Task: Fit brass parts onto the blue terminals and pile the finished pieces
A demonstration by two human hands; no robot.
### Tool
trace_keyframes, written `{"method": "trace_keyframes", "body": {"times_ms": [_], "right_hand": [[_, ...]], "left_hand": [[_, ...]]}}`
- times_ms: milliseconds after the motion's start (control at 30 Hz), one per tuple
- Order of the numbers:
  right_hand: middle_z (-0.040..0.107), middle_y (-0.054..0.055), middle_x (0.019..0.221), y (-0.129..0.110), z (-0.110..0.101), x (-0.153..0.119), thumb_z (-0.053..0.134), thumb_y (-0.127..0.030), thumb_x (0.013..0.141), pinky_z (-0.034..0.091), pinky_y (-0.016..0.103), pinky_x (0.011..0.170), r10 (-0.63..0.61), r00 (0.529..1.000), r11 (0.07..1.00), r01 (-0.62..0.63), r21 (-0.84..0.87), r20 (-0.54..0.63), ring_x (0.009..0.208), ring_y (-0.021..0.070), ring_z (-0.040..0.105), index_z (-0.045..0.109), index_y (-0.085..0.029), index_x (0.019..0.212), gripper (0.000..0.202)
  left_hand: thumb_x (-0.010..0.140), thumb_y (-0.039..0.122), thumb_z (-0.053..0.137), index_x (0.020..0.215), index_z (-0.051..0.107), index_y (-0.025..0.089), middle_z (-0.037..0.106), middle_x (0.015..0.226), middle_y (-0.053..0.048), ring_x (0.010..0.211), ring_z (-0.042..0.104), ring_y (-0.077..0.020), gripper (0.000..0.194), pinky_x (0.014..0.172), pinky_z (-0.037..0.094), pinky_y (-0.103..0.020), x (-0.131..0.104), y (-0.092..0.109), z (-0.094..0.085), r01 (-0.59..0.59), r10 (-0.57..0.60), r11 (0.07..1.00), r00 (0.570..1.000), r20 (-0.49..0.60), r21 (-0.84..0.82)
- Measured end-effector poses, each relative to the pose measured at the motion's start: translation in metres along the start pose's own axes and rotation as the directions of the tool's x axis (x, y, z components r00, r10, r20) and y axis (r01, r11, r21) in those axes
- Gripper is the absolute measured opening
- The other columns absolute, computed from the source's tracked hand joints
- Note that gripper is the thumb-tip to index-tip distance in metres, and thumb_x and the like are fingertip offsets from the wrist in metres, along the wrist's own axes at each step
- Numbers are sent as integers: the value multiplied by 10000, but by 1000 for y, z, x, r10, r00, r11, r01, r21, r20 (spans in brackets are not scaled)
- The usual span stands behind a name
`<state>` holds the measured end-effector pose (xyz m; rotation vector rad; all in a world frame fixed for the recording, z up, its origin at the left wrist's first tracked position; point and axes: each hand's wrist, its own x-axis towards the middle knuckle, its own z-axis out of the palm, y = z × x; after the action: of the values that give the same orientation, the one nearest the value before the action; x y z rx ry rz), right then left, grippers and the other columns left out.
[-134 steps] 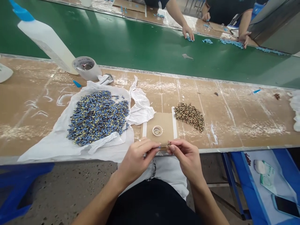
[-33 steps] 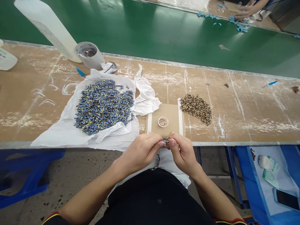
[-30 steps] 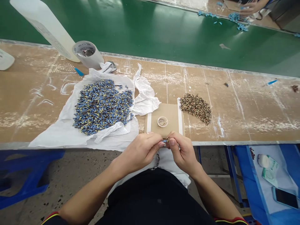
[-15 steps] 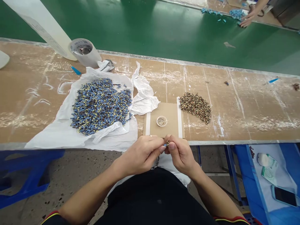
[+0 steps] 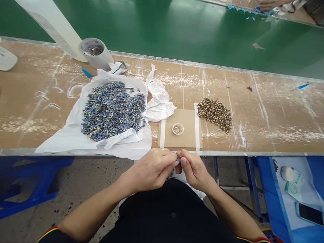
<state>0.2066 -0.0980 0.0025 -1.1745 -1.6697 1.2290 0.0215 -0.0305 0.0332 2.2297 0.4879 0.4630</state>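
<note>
My left hand [image 5: 154,166] and my right hand [image 5: 193,168] meet at the table's front edge, fingertips pinched together. Between them shows a small blue piece [image 5: 178,160]; most of it is covered by the fingers. Both hands are closed on it, though a second part in the right fingers cannot be made out. Just beyond lies a cardboard mat [image 5: 181,116] with white tape strips, bearing a small clear cup [image 5: 178,129] with a thin stick in it. To the left, a heap of small blue-and-yellow pieces [image 5: 113,111] rests on white paper [image 5: 63,135]. A pile of small brown-and-gold pieces [image 5: 215,113] lies right.
A wide tape roll [image 5: 96,54] and a tall white container [image 5: 54,28] stand at the back left. Behind runs a green surface [image 5: 177,33], with another person's hand [image 5: 270,4] at the far right. A phone [image 5: 310,213] lies below right, a blue stool [image 5: 27,184] below left.
The camera view has shifted slightly. My hands stay together, with less of the small piece visible between the fingertips. The other person's hand has moved back over the blue pieces.
</note>
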Motion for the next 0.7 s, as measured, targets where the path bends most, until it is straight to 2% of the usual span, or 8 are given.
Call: {"method": "trace_keyframes", "body": {"times_ms": [133, 367, 567, 700], "right_hand": [[505, -24, 635, 0, 0, -2, 291, -319, 1061, 367, 257, 588, 0, 1000, 999, 1, -54, 28, 562, 124, 493, 417, -230, 787, 315], [522, -12, 640, 8, -2, 0, 301, -361, 1059, 368, 270, 587, -7, 998, 992, 15, -124, 69, 568, 139, 498, 414, -233, 787, 321], [598, 30, 749, 4, -3, 4, 267, -406, 1064, 438, 282, 638, 8, 1000, 998, -10, 65, 27, 659, 148, 569, 506, -217, 841, 378], [587, 27, 767, -1, -3, 6, 307, -448, 1051, 436, 283, 647, -4, 1000, 997, 6, 71, -19, 676, 149, 567, 525, -210, 889, 361]], "left_hand": [[958, 101, 420, 787, 512, 186, 540, 699, 5, 618, 500, -140, 212, 597, 356, -286, -3, -2, 2, 12, -15, 998, 999, 42, 60], [951, 108, 432, 759, 503, 180, 535, 692, 1, 608, 488, -144, 217, 579, 329, -291, -8, -5, 4, 54, -63, 991, 995, 71, 122], [966, 79, 423, 845, 552, 175, 595, 755, 2, 687, 555, -132, 201, 645, 377, -248, -8, -6, -4, 79, -80, 996, 996, 27, 30], [983, 115, 430, 831, 546, 174, 589, 730, 7, 656, 547, -129, 200, 612, 364, -241, -7, -7, -3, 95, -95, 995, 995, 13, 23]]}}
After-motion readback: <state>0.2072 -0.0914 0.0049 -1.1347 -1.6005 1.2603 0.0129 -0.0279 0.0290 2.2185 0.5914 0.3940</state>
